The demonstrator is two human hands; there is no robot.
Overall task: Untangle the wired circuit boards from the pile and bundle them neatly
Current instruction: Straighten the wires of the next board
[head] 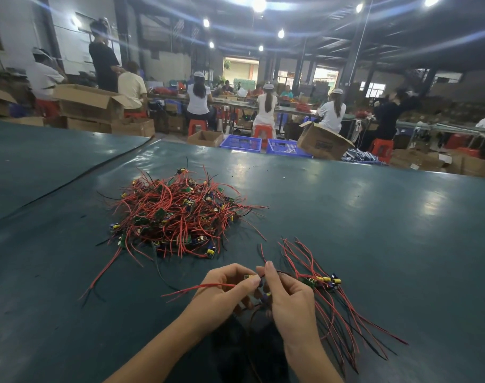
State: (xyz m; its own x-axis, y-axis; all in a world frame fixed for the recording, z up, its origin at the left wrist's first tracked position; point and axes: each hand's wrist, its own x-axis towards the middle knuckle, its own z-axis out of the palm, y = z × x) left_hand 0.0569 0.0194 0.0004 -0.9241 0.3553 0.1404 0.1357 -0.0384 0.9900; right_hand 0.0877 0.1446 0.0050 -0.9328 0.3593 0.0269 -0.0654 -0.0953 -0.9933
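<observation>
Both of my hands met close in front of me. My left hand (224, 291) and right hand (288, 299) pinched one wired circuit board (252, 277) between curled fingertips, its red wires (202, 286) trailing left. The tangled pile (177, 217) lay beyond my left hand. The sorted bundle (325, 283) lay just beside my right hand, the nearer one, its wires running towards me.

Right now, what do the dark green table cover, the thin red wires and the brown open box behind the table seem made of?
Dark green table cover: probably vinyl or coated fabric, semi-glossy; the lamps reflect in it.
Thin red wires: likely plastic-insulated, smooth; they bend freely.
Brown open box: corrugated cardboard, matte, with folded flaps.
</observation>
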